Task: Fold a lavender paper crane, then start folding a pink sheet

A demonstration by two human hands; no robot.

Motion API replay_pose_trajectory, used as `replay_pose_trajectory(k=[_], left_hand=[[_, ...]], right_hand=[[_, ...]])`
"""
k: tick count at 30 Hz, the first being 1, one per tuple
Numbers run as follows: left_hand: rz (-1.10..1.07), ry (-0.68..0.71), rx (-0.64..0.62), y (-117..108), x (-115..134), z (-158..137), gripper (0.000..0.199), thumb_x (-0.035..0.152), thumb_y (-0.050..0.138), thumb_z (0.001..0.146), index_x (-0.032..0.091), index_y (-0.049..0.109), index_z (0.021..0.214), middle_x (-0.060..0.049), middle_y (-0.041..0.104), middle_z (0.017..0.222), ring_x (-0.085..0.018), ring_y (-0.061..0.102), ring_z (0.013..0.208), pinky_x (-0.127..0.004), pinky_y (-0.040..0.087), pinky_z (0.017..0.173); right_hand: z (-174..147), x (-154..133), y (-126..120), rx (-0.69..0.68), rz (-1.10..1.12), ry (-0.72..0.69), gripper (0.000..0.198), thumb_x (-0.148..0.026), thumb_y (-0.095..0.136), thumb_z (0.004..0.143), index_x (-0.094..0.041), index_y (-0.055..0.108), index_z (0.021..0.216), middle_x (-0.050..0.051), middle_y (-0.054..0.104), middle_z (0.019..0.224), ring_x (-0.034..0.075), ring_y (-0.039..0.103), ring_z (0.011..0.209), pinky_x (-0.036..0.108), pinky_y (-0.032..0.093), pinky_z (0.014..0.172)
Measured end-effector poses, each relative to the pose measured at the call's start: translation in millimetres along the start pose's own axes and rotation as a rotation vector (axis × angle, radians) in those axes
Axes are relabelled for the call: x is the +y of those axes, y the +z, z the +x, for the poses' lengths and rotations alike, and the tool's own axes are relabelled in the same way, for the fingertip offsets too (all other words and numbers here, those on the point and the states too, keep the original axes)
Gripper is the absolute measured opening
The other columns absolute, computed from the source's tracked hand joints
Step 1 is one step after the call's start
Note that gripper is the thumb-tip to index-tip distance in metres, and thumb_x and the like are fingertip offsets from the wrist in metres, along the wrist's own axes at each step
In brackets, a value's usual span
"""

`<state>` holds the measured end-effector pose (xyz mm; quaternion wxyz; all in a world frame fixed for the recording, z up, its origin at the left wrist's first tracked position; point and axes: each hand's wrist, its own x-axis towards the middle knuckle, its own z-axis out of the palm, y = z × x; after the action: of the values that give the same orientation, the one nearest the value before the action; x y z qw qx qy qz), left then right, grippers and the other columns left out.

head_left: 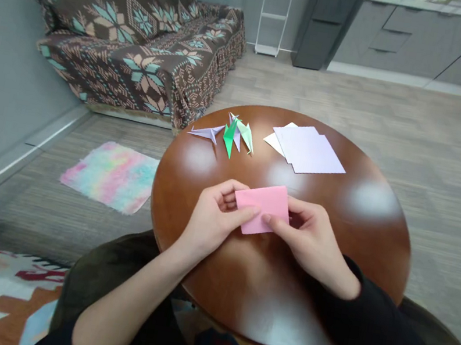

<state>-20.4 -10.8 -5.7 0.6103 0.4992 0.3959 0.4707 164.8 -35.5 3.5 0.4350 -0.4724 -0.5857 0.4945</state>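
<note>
A pink sheet of origami paper (pixel 268 197), seemingly folded into a small square, is held above the near middle of the round table. My left hand (pixel 218 212) pinches its left side, thumb on the front face and fingers behind. From the right, my right hand (pixel 307 232) grips the same paper, its thumb lying near the lower middle. Both thumb tips come close together on the pink face. The fingers behind the paper are partly hidden. Beyond it on the table lie several folded paper cranes, among them a green one (pixel 229 136) and a lilac one (pixel 208 132).
The round brown table (pixel 359 247) stands before my knees. Lilac paper sheets (pixel 311 149) lie at its far right, over a cream sheet (pixel 275 142). A patterned sofa (pixel 145 46) stands at the back left, a pastel rug (pixel 112 176) on the floor nearer.
</note>
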Motion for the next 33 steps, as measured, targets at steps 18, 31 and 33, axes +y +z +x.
replay_pose_trajectory(k=[18,31,33], left_hand=[[0.015,-0.059,0.063,2,-5,0,0.022,0.027,0.086,0.071,0.014,0.082,0.088,-0.007,0.081,0.088,-0.021,0.072,0.076,-0.031,0.056,0.073],[-0.054,-0.056,0.073,0,-5,2,0.021,0.033,0.086,0.075,0.015,0.074,0.075,0.0,0.068,0.07,-0.011,0.057,0.062,-0.023,0.046,0.062],[-0.023,-0.057,0.057,5,-5,-1,0.023,0.034,0.086,0.075,0.015,0.073,0.073,0.0,0.069,0.07,-0.012,0.058,0.063,-0.023,0.047,0.063]], right_hand=[[-1,1,5,0.045,-0.019,0.013,0.01,-0.02,0.067,0.082,-0.015,0.075,0.087,0.002,0.073,0.08,0.018,0.062,0.07,0.028,0.047,0.063],[0,0,3,0.116,0.021,0.016,0.012,-0.024,0.073,0.079,-0.015,0.077,0.086,0.002,0.074,0.075,0.015,0.06,0.063,0.026,0.048,0.059],[-1,0,3,0.147,-0.003,0.008,0.013,-0.024,0.073,0.078,-0.015,0.079,0.085,0.001,0.073,0.073,0.015,0.059,0.061,0.026,0.047,0.057]])
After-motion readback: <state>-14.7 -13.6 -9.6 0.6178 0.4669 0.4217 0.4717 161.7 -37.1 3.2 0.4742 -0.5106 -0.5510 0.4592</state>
